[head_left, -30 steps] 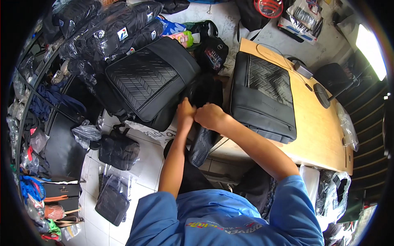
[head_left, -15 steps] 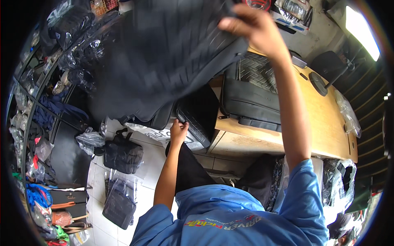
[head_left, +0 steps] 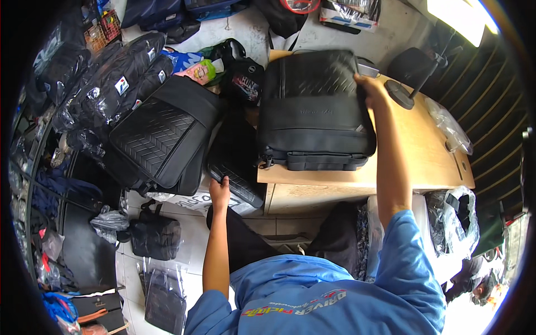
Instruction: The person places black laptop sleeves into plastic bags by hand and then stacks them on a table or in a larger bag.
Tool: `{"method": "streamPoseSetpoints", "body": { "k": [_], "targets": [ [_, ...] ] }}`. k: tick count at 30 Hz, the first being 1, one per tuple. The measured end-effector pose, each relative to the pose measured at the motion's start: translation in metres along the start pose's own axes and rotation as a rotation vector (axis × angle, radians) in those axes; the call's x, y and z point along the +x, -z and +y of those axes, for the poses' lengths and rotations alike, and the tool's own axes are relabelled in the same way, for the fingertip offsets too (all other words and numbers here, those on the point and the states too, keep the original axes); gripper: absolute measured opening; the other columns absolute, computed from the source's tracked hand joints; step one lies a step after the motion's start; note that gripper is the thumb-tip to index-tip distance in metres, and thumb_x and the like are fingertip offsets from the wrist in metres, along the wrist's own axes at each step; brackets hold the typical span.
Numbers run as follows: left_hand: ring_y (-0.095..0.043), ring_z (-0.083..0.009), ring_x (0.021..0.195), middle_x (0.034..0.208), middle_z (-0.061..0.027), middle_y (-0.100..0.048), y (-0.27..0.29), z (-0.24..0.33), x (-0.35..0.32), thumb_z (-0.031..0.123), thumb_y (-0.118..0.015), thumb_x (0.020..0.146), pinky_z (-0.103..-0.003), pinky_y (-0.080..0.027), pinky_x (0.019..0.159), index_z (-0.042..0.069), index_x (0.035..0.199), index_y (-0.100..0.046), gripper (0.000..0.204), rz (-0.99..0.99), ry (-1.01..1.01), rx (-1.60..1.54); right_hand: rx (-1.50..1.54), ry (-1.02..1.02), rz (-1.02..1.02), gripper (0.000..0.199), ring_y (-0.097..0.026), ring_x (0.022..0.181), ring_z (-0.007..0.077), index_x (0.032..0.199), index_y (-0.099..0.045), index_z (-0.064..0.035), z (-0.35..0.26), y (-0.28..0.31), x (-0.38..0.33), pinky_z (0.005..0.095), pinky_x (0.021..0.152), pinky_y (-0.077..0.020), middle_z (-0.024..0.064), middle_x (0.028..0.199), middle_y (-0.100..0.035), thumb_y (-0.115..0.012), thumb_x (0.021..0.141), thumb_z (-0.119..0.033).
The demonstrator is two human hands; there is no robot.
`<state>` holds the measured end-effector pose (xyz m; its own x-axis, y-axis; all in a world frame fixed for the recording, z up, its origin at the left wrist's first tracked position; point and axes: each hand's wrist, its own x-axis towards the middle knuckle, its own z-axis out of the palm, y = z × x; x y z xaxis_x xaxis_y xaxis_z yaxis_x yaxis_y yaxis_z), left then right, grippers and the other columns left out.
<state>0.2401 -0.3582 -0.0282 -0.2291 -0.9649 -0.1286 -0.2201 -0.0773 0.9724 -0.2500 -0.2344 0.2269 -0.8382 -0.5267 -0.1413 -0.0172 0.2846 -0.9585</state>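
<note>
My left hand (head_left: pixel 219 191) is closed on the lower edge of a black bag (head_left: pixel 237 177) with a textured panel, which leans beside the table. At the upper right edge of a black backpack (head_left: pixel 315 131) on the table, my right hand (head_left: pixel 372 91) has its fingers curled on the side. That backpack has a patterned panel, zippers and a carry handle facing me; its top is slightly blurred. Another black backpack (head_left: pixel 167 131) with a chevron-textured front lies tilted to the left, on top of other black bags.
The wooden table (head_left: pixel 416 162) carries a lamp with a round base (head_left: pixel 398 95) and clear plastic wrapping (head_left: pixel 449 125). Plastic-wrapped bags (head_left: pixel 120 84) crowd the left side. On the tiled floor lie a small black bag (head_left: pixel 156 237) and a wrapped bag (head_left: pixel 166 301).
The dark bag that swung blurred across the upper view now lies at the left. My right hand has come down to the backpack on the table; my left still holds its bag.
</note>
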Motion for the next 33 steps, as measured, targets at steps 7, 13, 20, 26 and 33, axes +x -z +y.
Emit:
{"method": "streamPoseSetpoints", "body": {
  "k": [7,13,20,26,33],
  "targets": [
    [-0.058,-0.0382,0.095,0.103,-0.0239,-0.060,0.040,-0.040,0.001,0.008,-0.058,0.086,-0.040,-0.043,0.084,-0.005,0.114,-0.050,0.032,0.170,-0.171,0.074,-0.247,0.108,-0.084,0.035,-0.061,0.066,0.0165,0.100,-0.066,-0.0014,0.030,-0.081,-0.042,0.0347,0.062,-0.0480,0.0091,0.081,-0.067,-0.065,0.084,-0.033],
    [-0.061,-0.0351,0.093,0.103,-0.0220,-0.062,0.019,-0.003,-0.030,0.007,-0.055,0.087,-0.037,-0.045,0.083,-0.004,0.115,-0.050,0.030,0.236,-0.330,0.186,-0.574,0.383,0.062,0.039,-0.062,0.067,0.0169,0.103,-0.065,0.0023,0.035,-0.084,-0.017,0.0324,0.065,-0.0477,0.0104,0.080,-0.067,-0.060,0.087,-0.033],
    [-0.059,-0.0320,0.093,0.104,-0.0212,-0.061,0.037,0.045,-0.062,0.012,-0.053,0.091,-0.035,-0.044,0.084,-0.004,0.120,-0.046,0.034,0.257,-0.401,0.050,-0.803,0.303,0.028,0.048,-0.065,0.077,0.0253,0.104,-0.064,0.0037,0.028,-0.091,-0.010,0.0364,0.073,-0.0485,0.0187,0.089,-0.067,-0.058,0.086,-0.041],
    [-0.060,-0.0209,0.087,0.099,-0.0160,-0.063,0.083,0.127,-0.101,0.017,-0.052,0.093,-0.032,-0.046,0.080,-0.004,0.121,-0.048,0.035,0.387,-0.613,0.067,-0.878,0.916,0.195,0.053,-0.053,0.108,0.0373,0.116,-0.058,-0.0011,-0.009,-0.115,-0.064,0.0422,0.092,-0.0427,0.0238,0.110,-0.059,-0.065,0.078,-0.037],
    [-0.059,-0.0261,0.098,0.109,-0.0196,-0.061,0.193,0.226,-0.148,0.018,-0.059,0.089,-0.034,-0.043,0.087,-0.005,0.119,-0.052,0.039,0.512,-0.778,0.601,-0.436,1.442,-0.400,0.087,-0.039,0.123,0.0358,0.138,-0.035,-0.0114,-0.077,-0.200,-0.210,0.0403,0.103,-0.0333,0.0192,0.132,-0.043,-0.080,0.064,-0.023]
  ]
}}
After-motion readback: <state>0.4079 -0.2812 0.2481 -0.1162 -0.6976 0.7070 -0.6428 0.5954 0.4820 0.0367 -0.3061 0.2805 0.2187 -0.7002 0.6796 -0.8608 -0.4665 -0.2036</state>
